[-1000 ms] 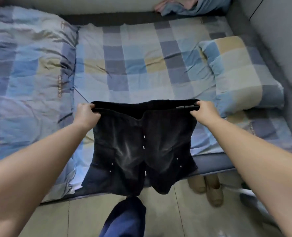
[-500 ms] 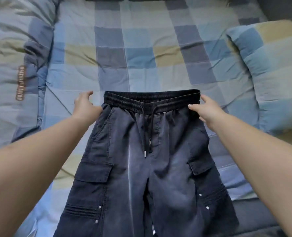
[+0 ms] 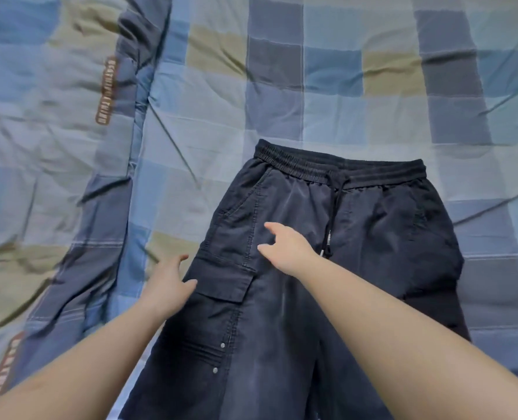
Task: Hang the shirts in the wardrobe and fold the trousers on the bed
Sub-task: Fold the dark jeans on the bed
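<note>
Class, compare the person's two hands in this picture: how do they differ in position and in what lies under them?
The left hand sits at the trousers' outer edge, partly over the checked bedsheet; the right hand lies farther forward, wholly over the trousers near the drawstring. Both are open, gripping nothing.

You had one pair of dark trousers spread flat on one bed, under both grips. On it you could count one drawstring, just right of your right hand, one cargo pocket between your two hands, and two metal studs below your left hand. There was one checked quilt bunched left of your left hand, bearing two brown labels. Two hands, neither one holding anything.
</note>
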The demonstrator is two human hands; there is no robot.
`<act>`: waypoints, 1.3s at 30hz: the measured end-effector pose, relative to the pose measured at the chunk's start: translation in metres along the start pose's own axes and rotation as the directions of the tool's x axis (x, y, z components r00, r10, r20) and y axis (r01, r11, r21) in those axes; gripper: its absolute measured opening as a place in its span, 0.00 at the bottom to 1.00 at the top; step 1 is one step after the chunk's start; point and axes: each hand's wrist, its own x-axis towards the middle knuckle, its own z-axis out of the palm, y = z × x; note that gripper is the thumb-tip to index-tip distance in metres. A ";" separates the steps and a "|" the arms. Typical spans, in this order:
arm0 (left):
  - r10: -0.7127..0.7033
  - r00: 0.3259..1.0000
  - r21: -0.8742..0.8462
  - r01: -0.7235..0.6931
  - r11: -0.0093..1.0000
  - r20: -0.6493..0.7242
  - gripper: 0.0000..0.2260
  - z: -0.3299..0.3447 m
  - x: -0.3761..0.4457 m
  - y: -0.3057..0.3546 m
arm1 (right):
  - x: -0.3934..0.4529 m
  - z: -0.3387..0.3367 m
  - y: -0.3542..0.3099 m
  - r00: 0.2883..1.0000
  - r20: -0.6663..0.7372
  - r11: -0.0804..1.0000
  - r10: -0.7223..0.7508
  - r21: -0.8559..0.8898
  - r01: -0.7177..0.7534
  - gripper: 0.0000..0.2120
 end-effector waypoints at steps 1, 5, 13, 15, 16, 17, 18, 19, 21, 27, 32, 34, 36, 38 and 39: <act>0.023 0.999 0.037 -0.025 0.999 0.032 0.31 0.001 -0.005 -0.010 | 0.007 0.007 -0.010 1.000 0.006 1.000 -0.020 -0.010 0.021 0.28; 0.166 0.971 0.179 -0.196 0.964 0.170 0.42 0.007 -0.021 -0.048 | 0.035 0.040 -0.045 0.996 0.049 0.997 -0.075 -0.011 0.075 0.31; 0.349 0.860 0.282 -0.463 0.841 0.372 0.30 0.014 -0.074 -0.053 | 0.053 0.095 -0.074 0.969 0.204 0.955 0.137 -0.286 -0.075 0.36; 0.399 0.826 0.281 -0.524 0.804 0.398 0.28 0.019 -0.090 -0.042 | 0.048 0.101 -0.076 0.977 0.143 0.967 0.158 -0.224 -0.124 0.37; 0.419 0.814 0.274 -0.544 0.793 0.403 0.27 0.022 -0.099 -0.037 | 0.043 0.102 -0.076 0.983 0.103 0.977 0.155 -0.162 -0.137 0.36; 0.436 0.805 0.249 -0.555 0.794 0.402 0.27 0.025 -0.106 -0.031 | 0.037 0.101 -0.076 0.989 0.054 0.986 0.138 -0.098 -0.132 0.35; 0.451 0.799 0.212 -0.558 0.802 0.397 0.27 0.029 -0.112 -0.027 | 0.032 0.099 -0.076 0.994 -0.005 0.993 0.108 -0.042 -0.108 0.32; 0.470 0.791 0.170 -0.564 0.808 0.391 0.28 0.034 -0.119 -0.021 | 0.025 0.092 -0.071 0.994 -0.074 0.997 0.074 0.004 -0.074 0.28; 0.497 0.780 0.061 -0.557 0.828 0.379 0.32 0.048 -0.133 -0.004 | 0.011 0.071 -0.054 0.980 -0.195 0.998 0.022 0.066 -0.009 0.19; 0.573 0.763 -0.145 -0.558 0.817 0.300 0.27 0.101 -0.175 0.057 | -0.023 -0.005 0.019 0.941 -0.339 0.986 -0.016 0.148 0.070 0.25; 0.512 0.806 -0.184 -0.478 0.859 0.296 0.32 0.154 -0.204 0.123 | -0.051 -0.064 0.091 0.911 -0.410 0.972 0.050 0.230 0.050 0.24; 0.527 0.790 -0.183 -0.494 0.850 0.314 0.28 0.177 -0.216 0.153 | -0.060 -0.085 0.125 0.897 -0.433 0.966 0.084 0.256 0.033 0.23; 0.551 0.770 -0.179 -0.522 0.834 0.322 0.24 0.196 -0.223 0.174 | -0.066 -0.101 0.153 0.883 -0.453 0.960 0.122 0.279 0.011 0.23; 0.556 0.755 -0.162 -0.536 0.829 0.348 0.25 0.221 -0.230 0.198 | -0.074 -0.120 0.189 0.868 -0.467 0.951 0.170 0.307 -0.021 0.23; 0.554 0.751 -0.159 -0.535 0.830 0.359 0.25 0.233 -0.233 0.208 | -0.075 -0.127 0.207 0.864 -0.463 0.944 0.198 0.328 -0.041 0.23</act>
